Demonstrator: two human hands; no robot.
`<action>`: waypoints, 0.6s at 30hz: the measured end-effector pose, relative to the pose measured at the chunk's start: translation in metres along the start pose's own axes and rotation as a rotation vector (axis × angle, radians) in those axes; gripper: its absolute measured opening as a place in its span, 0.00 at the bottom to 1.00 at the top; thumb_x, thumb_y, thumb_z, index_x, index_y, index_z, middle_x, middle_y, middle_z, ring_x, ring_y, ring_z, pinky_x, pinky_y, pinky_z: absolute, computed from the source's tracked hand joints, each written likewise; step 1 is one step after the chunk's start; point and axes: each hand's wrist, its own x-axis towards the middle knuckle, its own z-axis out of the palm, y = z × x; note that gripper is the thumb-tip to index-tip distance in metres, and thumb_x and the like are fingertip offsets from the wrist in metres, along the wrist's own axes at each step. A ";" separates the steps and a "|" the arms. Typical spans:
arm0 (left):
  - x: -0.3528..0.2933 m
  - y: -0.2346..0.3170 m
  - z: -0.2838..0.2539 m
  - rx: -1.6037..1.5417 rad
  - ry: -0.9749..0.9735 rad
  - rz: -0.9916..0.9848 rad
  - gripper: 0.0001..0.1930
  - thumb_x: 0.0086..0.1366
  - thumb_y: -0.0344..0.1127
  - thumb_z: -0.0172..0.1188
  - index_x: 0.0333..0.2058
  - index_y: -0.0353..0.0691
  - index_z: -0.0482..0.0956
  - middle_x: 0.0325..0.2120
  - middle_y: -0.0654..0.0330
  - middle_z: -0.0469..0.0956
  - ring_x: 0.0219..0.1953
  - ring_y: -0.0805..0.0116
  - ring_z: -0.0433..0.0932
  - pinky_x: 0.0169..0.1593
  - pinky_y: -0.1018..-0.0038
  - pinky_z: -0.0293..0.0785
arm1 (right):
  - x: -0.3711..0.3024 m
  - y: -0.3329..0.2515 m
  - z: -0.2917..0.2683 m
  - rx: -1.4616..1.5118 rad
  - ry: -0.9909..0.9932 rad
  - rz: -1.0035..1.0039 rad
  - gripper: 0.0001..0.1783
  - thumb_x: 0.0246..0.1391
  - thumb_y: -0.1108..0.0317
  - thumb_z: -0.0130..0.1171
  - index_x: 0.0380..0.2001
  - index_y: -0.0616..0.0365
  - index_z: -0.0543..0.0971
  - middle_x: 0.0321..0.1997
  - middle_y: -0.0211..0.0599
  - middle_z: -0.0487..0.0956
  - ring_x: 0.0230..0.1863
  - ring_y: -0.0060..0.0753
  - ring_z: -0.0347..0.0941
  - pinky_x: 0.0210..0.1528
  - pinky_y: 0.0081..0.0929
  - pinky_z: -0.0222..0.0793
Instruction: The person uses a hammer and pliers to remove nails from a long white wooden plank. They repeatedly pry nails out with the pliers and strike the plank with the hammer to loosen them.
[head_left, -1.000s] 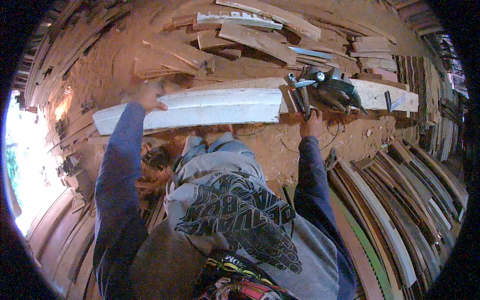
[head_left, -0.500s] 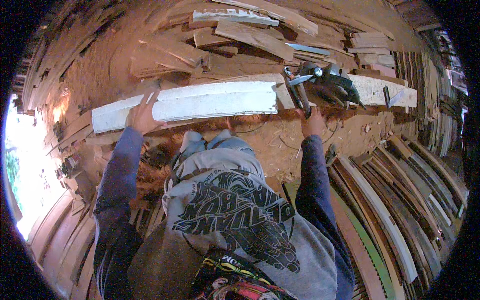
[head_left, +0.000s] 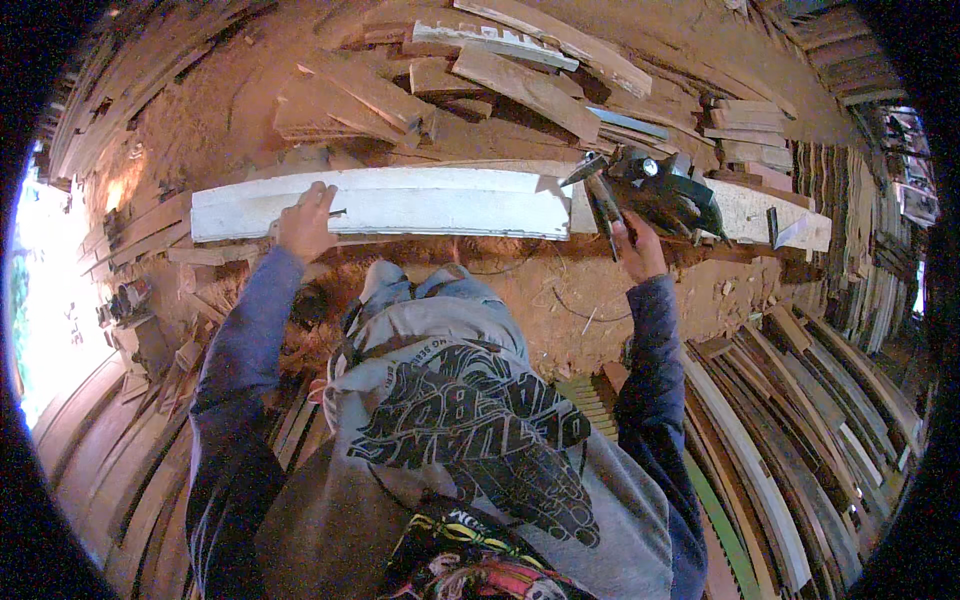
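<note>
A long white-painted board (head_left: 440,200) lies crosswise in front of me. My left hand (head_left: 306,225) is closed over its near edge toward the left end, fingers bent onto the white face. A short, thin dark thing like a nail (head_left: 339,212) sticks out beside those fingers; whether it is in the hand or in the board I cannot tell. My right hand (head_left: 640,248) is closed around the handle of a hammer (head_left: 602,205), just past the board's right end. The hammer's metal head points away from me and rests close to a dark power tool (head_left: 665,190).
Right of the power tool, a pale board (head_left: 745,205) carries a small metal-bladed tool (head_left: 785,228). Loose wood offcuts (head_left: 525,90) lie beyond the white board. Long planks (head_left: 770,430) are stacked at the lower right, more planks (head_left: 130,450) at the lower left. A cord (head_left: 580,310) loops near my right forearm.
My left hand has gone from spread across the board to curled at its near edge, slightly to the right. My right hand has closed further round the hammer's handle. The view has shifted a little.
</note>
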 end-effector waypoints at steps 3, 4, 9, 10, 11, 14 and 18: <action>-0.004 0.019 0.003 -0.031 -0.092 0.005 0.40 0.43 0.37 0.72 0.58 0.43 0.66 0.55 0.56 0.67 0.50 0.52 0.76 0.45 0.57 0.80 | 0.012 0.016 -0.004 0.058 -0.009 0.025 0.26 0.62 0.52 0.57 0.53 0.62 0.77 0.48 0.53 0.81 0.50 0.48 0.78 0.55 0.35 0.70; -0.006 0.023 0.008 -0.061 -0.041 0.019 0.40 0.44 0.38 0.72 0.58 0.43 0.66 0.55 0.57 0.67 0.50 0.51 0.76 0.45 0.56 0.79 | 0.016 0.021 -0.009 0.041 -0.039 0.065 0.26 0.62 0.52 0.57 0.53 0.61 0.77 0.49 0.54 0.81 0.52 0.48 0.77 0.56 0.36 0.70; -0.015 0.025 0.041 -0.211 0.193 0.074 0.42 0.48 0.38 0.70 0.63 0.47 0.63 0.60 0.58 0.66 0.53 0.49 0.75 0.51 0.57 0.77 | 0.029 0.011 -0.027 -0.183 -0.272 0.131 0.27 0.62 0.49 0.56 0.53 0.61 0.78 0.50 0.54 0.80 0.54 0.48 0.76 0.58 0.36 0.68; -0.018 0.022 0.045 -0.224 0.254 0.094 0.42 0.49 0.37 0.70 0.64 0.48 0.63 0.61 0.59 0.65 0.53 0.49 0.75 0.51 0.57 0.77 | 0.033 -0.001 -0.023 -0.184 -0.292 0.135 0.27 0.62 0.50 0.56 0.53 0.63 0.77 0.46 0.51 0.81 0.49 0.44 0.77 0.53 0.35 0.69; -0.022 0.021 0.049 -0.297 0.195 0.033 0.40 0.51 0.38 0.69 0.64 0.51 0.64 0.62 0.60 0.65 0.55 0.51 0.74 0.51 0.58 0.77 | 0.036 -0.014 -0.019 -0.187 -0.320 0.167 0.28 0.62 0.51 0.57 0.53 0.65 0.76 0.43 0.49 0.82 0.44 0.40 0.78 0.49 0.35 0.70; -0.044 0.013 0.053 -0.407 0.261 0.015 0.37 0.53 0.39 0.68 0.63 0.52 0.66 0.63 0.62 0.64 0.53 0.54 0.76 0.51 0.61 0.78 | 0.040 -0.065 0.017 -0.256 -0.266 -0.098 0.28 0.62 0.51 0.57 0.53 0.66 0.75 0.45 0.54 0.82 0.49 0.48 0.79 0.52 0.37 0.70; -0.089 -0.002 0.049 -0.622 0.299 -0.251 0.26 0.57 0.37 0.66 0.56 0.47 0.74 0.54 0.56 0.73 0.45 0.51 0.79 0.47 0.63 0.78 | 0.049 -0.140 0.073 -0.284 -0.382 -0.219 0.27 0.62 0.51 0.56 0.54 0.62 0.76 0.50 0.57 0.79 0.53 0.54 0.76 0.55 0.38 0.70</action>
